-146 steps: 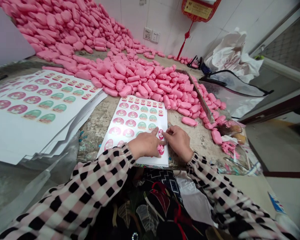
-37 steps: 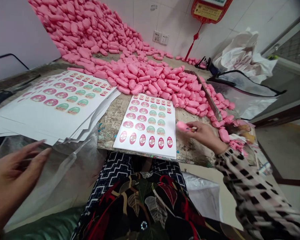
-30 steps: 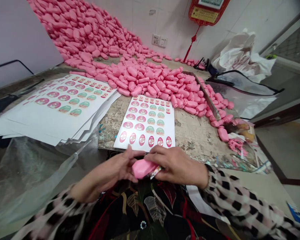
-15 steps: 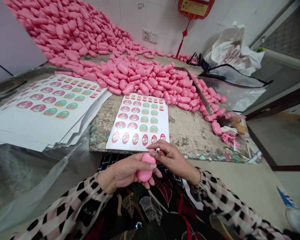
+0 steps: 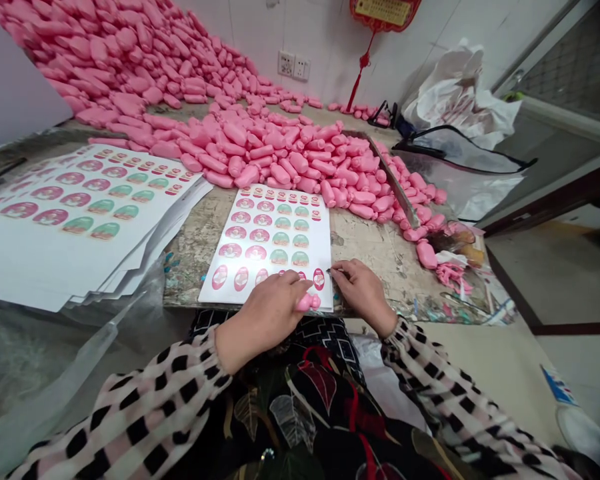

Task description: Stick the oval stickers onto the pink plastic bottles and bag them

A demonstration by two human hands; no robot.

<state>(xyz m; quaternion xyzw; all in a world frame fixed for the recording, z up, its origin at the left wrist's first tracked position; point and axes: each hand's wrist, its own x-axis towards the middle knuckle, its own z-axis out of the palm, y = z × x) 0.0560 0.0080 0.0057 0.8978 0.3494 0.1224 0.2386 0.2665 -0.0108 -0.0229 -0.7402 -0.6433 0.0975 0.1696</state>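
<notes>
At 9 to 10 o'clock, a stack of white sticker sheets printed with rows of red and green labels lies on the table, with a clear plastic sheet spread below it. Your floral black skirt fills 6 o'clock.

Just left of 12 o'clock, your left hand in a checkered sleeve rests on the lower edge of a single sticker sheet. Its fingers curl closed around a pink soap bar, hiding most of it, and the bar sits over the sheet's bottom edge.

Beyond that sheet, a great heap of pink soap bars spreads across the stained worktable from 11 to 1 o'clock, running up against the tiled wall.

Just right of 12 o'clock, your right hand sits at the sheet's right edge. Its fingertips pinch closed on a small dark-tipped item, too small to name, just beside an oval label.

A metal strip lies at 1 o'clock. At 2 o'clock sit a clear zip pouch and a white plastic bag.
</notes>
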